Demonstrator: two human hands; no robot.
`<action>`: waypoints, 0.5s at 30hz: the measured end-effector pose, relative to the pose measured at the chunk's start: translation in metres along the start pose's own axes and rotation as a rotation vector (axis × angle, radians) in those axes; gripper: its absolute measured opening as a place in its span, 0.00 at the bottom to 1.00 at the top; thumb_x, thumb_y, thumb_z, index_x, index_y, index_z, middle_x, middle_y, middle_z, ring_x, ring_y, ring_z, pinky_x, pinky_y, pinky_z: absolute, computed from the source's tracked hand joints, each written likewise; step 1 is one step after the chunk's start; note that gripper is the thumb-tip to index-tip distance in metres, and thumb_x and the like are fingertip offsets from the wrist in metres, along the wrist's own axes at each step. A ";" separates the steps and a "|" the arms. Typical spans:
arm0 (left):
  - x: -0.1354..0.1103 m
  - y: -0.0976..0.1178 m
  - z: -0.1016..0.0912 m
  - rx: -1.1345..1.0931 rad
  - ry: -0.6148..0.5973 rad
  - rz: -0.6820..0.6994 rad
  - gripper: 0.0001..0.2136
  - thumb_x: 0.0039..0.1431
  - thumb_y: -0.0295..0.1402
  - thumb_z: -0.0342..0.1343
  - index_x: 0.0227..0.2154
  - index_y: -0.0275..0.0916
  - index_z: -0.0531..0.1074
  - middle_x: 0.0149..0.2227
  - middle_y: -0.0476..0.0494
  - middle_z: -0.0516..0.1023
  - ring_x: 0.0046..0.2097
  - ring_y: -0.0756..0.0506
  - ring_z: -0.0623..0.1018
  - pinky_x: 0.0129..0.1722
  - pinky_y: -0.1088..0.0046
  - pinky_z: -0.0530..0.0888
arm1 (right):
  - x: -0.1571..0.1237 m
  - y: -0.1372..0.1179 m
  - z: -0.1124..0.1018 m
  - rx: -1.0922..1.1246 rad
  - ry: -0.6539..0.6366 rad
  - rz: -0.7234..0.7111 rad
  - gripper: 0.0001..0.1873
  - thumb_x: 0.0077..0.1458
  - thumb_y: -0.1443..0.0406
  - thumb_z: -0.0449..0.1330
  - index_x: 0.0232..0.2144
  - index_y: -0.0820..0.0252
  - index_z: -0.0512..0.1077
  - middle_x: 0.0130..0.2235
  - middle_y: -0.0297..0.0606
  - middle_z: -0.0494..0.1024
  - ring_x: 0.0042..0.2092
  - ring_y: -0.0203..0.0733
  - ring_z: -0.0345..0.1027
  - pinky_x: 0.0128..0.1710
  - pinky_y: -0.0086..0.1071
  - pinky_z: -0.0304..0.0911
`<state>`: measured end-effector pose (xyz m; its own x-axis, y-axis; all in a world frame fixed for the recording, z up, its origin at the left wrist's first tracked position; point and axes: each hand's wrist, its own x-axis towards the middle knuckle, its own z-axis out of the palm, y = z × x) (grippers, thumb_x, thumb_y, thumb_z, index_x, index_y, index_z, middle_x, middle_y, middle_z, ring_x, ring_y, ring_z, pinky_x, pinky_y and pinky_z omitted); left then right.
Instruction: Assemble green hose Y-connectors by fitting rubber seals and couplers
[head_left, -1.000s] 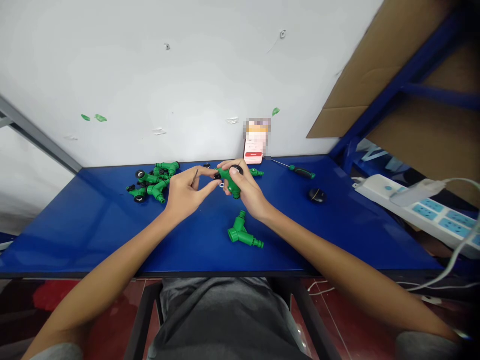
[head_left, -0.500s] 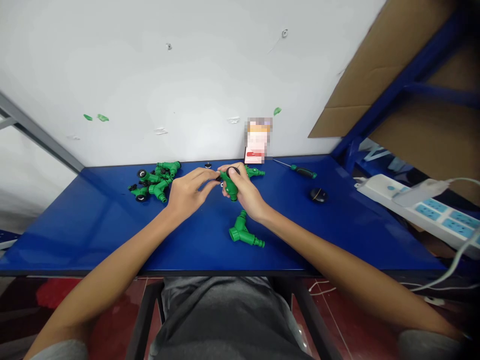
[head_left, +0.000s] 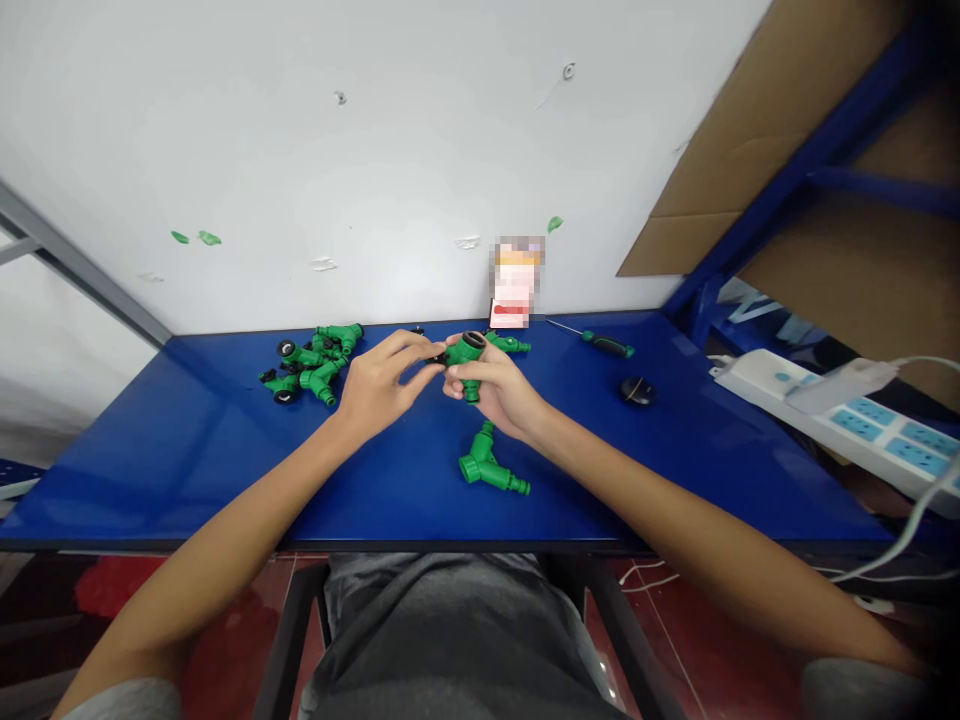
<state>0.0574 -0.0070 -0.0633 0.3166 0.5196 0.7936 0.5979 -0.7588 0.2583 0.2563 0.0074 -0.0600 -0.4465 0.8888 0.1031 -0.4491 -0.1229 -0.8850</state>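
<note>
My right hand (head_left: pixel 504 388) is closed round a green Y-shaped hose splitter (head_left: pixel 464 355), its black-ringed opening turned up. On the splitter's left side, my left hand (head_left: pixel 382 382) pinches a small black part (head_left: pixel 436 358); whether that part is fixed to the splitter I cannot tell. Just below my hands, a second green splitter (head_left: pixel 487 468) lies on the blue table. Behind my right hand, another green fitting (head_left: pixel 513 344) is partly hidden.
Several green splitters with black parts (head_left: pixel 315 362) are heaped at the left on the blue table (head_left: pixel 202 450). A screwdriver (head_left: pixel 609 344) and a round black object (head_left: pixel 637 391) lie to the right. A phone-like screen (head_left: pixel 511 285) leans on the wall; a power strip (head_left: pixel 840 410) stands far right.
My right thumb has come off the splitter's black-ringed opening and now lies along its side. The splitter is slightly turned, showing that opening. My left hand stays pinched at nearly the same spot.
</note>
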 end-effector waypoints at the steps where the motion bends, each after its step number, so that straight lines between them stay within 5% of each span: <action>1: 0.002 0.000 -0.001 -0.040 -0.006 -0.018 0.08 0.72 0.35 0.65 0.49 0.41 0.84 0.47 0.40 0.86 0.33 0.51 0.80 0.33 0.75 0.74 | 0.001 0.000 -0.001 0.020 -0.013 0.008 0.25 0.42 0.66 0.76 0.41 0.54 0.70 0.29 0.26 0.71 0.28 0.34 0.60 0.31 0.34 0.58; 5: 0.007 -0.003 -0.007 -0.127 -0.043 -0.071 0.10 0.70 0.39 0.67 0.48 0.40 0.85 0.46 0.41 0.85 0.25 0.55 0.67 0.28 0.75 0.68 | 0.005 0.003 -0.005 0.012 -0.054 0.012 0.22 0.46 0.64 0.77 0.41 0.56 0.73 0.24 0.25 0.69 0.26 0.35 0.59 0.31 0.36 0.61; 10: 0.007 -0.008 -0.009 -0.049 -0.079 -0.062 0.11 0.72 0.40 0.64 0.49 0.40 0.85 0.45 0.40 0.85 0.30 0.51 0.73 0.34 0.73 0.72 | 0.005 0.004 -0.006 -0.052 -0.055 0.031 0.24 0.46 0.60 0.80 0.41 0.57 0.74 0.27 0.30 0.76 0.30 0.39 0.68 0.35 0.37 0.67; 15: 0.003 -0.010 -0.006 -0.040 -0.115 -0.046 0.10 0.73 0.38 0.62 0.48 0.39 0.84 0.44 0.40 0.84 0.33 0.50 0.77 0.35 0.73 0.73 | 0.003 0.007 0.000 -0.037 -0.065 -0.008 0.21 0.50 0.61 0.77 0.42 0.56 0.74 0.21 0.20 0.63 0.23 0.30 0.48 0.26 0.31 0.51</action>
<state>0.0481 -0.0005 -0.0596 0.3730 0.5941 0.7127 0.5846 -0.7469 0.3167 0.2521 0.0088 -0.0656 -0.4927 0.8592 0.1380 -0.4242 -0.0987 -0.9002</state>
